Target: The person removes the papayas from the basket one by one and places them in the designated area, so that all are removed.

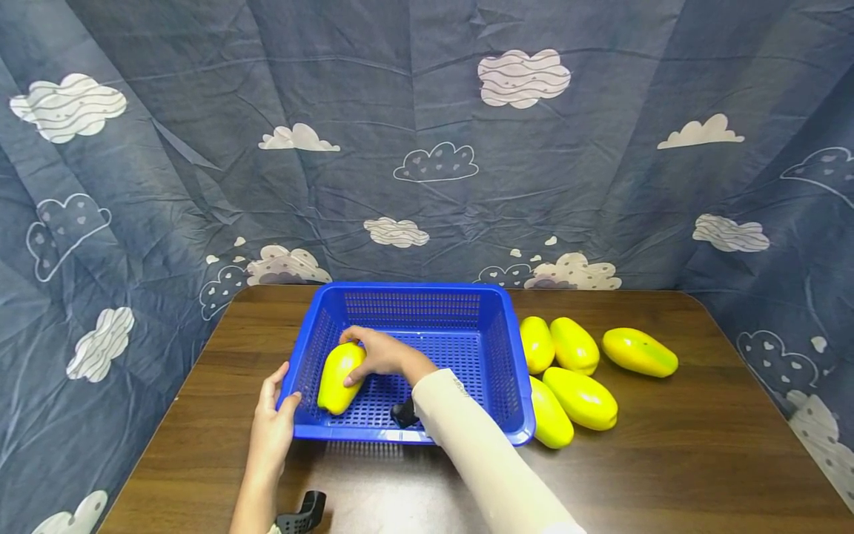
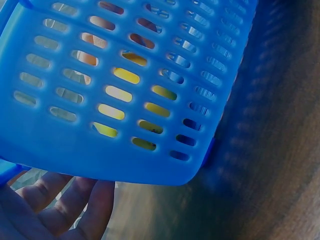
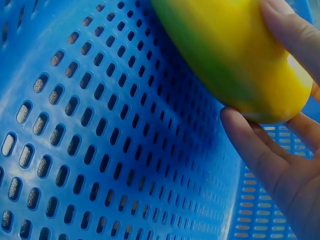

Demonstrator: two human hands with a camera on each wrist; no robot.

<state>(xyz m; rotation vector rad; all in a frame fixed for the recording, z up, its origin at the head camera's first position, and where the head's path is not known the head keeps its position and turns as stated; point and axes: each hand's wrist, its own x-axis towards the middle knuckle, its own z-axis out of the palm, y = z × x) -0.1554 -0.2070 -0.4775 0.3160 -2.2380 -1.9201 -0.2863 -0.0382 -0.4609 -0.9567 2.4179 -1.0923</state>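
Observation:
Inside the blue plastic basket (image 1: 416, 288), my right hand (image 1: 383, 352) grips a yellow papaya (image 1: 339, 377) near the left wall. The right wrist view shows the thumb and fingers around one end of this papaya (image 3: 235, 55), whose skin is partly green. My left hand (image 1: 273, 415) holds the basket's left rim near the front corner, thumb over the edge. From the left wrist, its fingers (image 2: 100, 205) appear at the rim of the slotted wall (image 2: 60, 135), and yellow shows through the slots.
Right of the basket, several papayas lie grouped on the wooden table (image 1: 694, 445), including a near one (image 1: 580, 398). Another papaya (image 1: 639, 352) lies farther right. A blue cloud-patterned cloth (image 1: 567, 193) hangs behind the table.

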